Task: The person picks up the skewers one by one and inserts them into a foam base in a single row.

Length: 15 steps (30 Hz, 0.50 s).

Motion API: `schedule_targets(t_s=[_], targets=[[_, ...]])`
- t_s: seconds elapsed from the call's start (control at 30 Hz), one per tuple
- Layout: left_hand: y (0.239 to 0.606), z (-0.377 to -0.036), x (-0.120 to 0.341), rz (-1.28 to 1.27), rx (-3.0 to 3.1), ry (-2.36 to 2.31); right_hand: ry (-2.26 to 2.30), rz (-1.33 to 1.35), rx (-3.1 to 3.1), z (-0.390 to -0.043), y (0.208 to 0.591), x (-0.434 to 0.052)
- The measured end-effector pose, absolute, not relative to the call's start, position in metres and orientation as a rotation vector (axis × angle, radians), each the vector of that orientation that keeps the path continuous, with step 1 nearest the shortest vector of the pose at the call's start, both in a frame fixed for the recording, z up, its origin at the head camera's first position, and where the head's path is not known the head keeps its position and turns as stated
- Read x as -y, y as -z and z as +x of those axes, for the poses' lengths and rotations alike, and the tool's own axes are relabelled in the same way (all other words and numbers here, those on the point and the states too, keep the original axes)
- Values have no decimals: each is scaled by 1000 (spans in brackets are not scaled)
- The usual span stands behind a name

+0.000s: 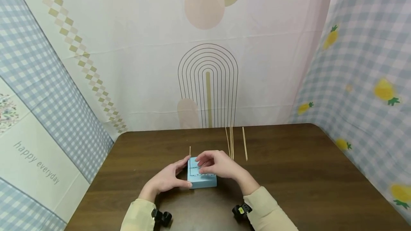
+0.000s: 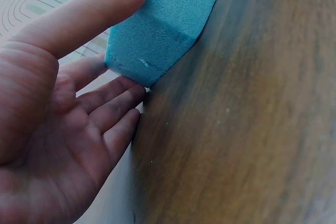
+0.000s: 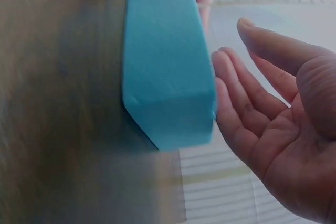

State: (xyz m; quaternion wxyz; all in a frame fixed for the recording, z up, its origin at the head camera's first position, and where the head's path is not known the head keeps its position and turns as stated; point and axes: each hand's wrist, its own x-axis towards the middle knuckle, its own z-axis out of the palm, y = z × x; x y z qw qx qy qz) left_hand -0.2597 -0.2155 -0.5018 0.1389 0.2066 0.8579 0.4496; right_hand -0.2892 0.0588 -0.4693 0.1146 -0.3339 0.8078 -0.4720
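At lower centre, a light-blue rectangular foam block (image 1: 201,176) is steadied by the left hand (image 1: 167,179), fingers straight, thumb along its side; the right hand (image 1: 218,165) hovers above, fingers relaxed.

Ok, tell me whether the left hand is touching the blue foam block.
Touching. The left wrist view shows the left hand with its thumb lying along the blue foam block and its fingertips against the block's lower corner.
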Motion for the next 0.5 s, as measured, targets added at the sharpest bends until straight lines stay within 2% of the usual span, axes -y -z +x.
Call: schedule_targets(t_s=[0.33,0.5], targets=[[505,-260,215,587,-2497,-1291,1539,-798,-2384,-316,471,-112],[505,-261,214,612,-2496,-1298,1704,-526,-2428,-332,476,-148]])
